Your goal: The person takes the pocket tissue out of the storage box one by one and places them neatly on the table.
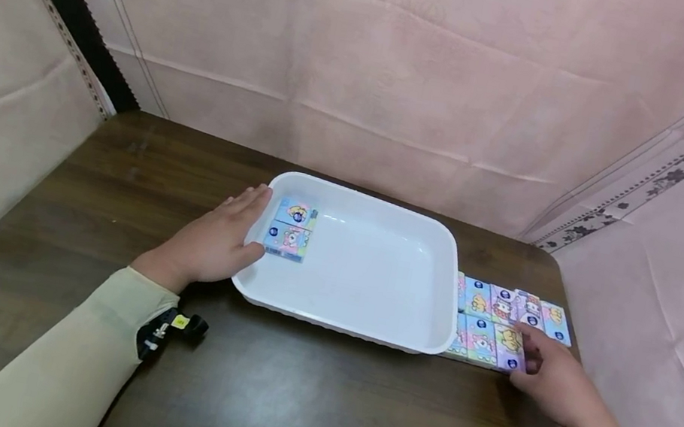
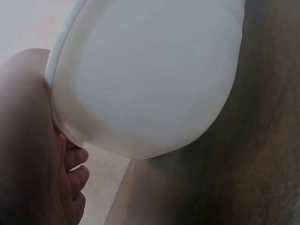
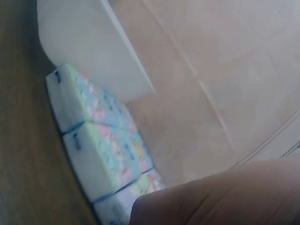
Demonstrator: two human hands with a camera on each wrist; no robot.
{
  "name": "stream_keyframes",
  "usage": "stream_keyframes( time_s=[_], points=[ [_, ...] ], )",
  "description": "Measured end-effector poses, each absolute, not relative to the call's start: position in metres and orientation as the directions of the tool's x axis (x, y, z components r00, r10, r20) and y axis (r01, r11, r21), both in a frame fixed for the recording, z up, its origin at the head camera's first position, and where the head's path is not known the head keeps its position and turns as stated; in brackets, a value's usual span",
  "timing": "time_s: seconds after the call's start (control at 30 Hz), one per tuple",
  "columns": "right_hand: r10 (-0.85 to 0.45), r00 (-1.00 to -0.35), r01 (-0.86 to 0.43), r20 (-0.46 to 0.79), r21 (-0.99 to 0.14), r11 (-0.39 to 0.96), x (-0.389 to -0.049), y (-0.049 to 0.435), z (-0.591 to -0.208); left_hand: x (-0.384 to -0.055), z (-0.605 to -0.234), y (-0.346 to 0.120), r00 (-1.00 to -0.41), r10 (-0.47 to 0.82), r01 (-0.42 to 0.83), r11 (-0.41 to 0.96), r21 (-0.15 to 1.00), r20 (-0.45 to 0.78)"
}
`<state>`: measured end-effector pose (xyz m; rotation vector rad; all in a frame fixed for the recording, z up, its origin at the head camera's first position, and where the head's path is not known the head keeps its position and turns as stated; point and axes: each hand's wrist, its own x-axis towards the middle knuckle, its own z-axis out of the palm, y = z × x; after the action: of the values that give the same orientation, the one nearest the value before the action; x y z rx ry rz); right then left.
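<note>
A white plastic tray (image 1: 363, 286) stands on the table with two small cartoon-print tissue packs (image 1: 287, 240) inside, at its left end. My left hand (image 1: 217, 237) rests against the tray's left side, fingers extended along the rim and thumb at its near left corner. In the left wrist view, that hand lies beside the white wall (image 2: 150, 84). Right of the tray, more tissue packs lie in two rows. My right hand (image 1: 553, 377) pinches the rightmost tissue pack (image 1: 507, 343) of the near row between thumb and fingers. The right wrist view shows the packs' pale sides (image 3: 89, 164).
The far row of packs (image 1: 505, 303) reaches further right than the near row, toward the table's right edge. The tray's right end overlaps the leftmost packs in the head view. Pale fabric walls (image 1: 376, 59) enclose the brown wooden table (image 1: 255, 397) at the back and sides.
</note>
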<state>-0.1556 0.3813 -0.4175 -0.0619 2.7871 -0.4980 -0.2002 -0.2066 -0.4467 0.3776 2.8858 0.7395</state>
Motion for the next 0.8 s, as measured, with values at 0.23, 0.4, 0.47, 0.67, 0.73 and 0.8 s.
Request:
stream_keyframes(
  time_s=[0.23,0.4,0.47,0.67,0.73,0.8],
  points=[
    [-0.08,-0.984,-0.029,-0.16,-0.295,0.955,-0.15,0.346,-0.39,-0.201,-0.447,-0.206,-0.959,0.275,0.209,0.849,0.485,-0.068],
    [-0.176,-0.983,-0.146,-0.05,-0.371,0.917,-0.154,0.3,-0.37,-0.2,-0.448,-0.207,-0.96,0.269,0.204,0.855,0.478,-0.072],
    [-0.221,-0.975,-0.19,-0.03,-0.41,0.892,-0.158,0.284,-0.364,-0.2,-0.448,-0.208,-0.961,0.268,0.203,0.856,0.475,-0.073],
    [-0.329,-0.942,-0.26,-0.067,-0.474,0.841,-0.182,0.239,-0.358,-0.201,-0.447,-0.207,-0.959,0.277,0.218,0.859,0.464,-0.063],
    [-0.357,-0.93,-0.271,-0.089,-0.489,0.829,-0.194,0.224,-0.361,-0.201,-0.447,-0.207,-0.958,0.279,0.222,0.86,0.459,-0.06],
    [-0.387,-0.916,-0.29,-0.101,-0.5,0.816,-0.207,0.21,-0.366,-0.201,-0.447,-0.207,-0.958,0.28,0.225,0.863,0.453,-0.056]
  ],
)
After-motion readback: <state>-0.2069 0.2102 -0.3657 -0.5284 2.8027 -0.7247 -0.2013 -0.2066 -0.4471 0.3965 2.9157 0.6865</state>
